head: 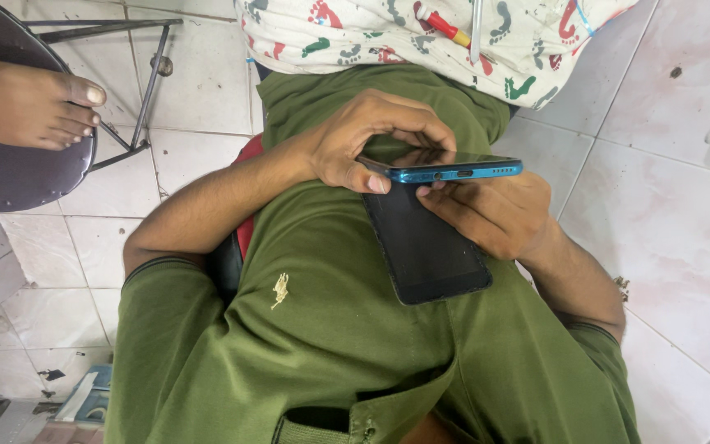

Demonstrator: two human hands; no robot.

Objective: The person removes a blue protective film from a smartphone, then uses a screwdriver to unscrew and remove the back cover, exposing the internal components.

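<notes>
Left hand fingers clamp the blue phone from above, long axis left-right, at the belly. Right hand fingers close under it, touching, over a black panel on the green shirt.

A blue-edged phone is held edge-on above the green shirt, its port end showing. A black phone lies flat, screen dark, on that shirt, just below it.
</notes>
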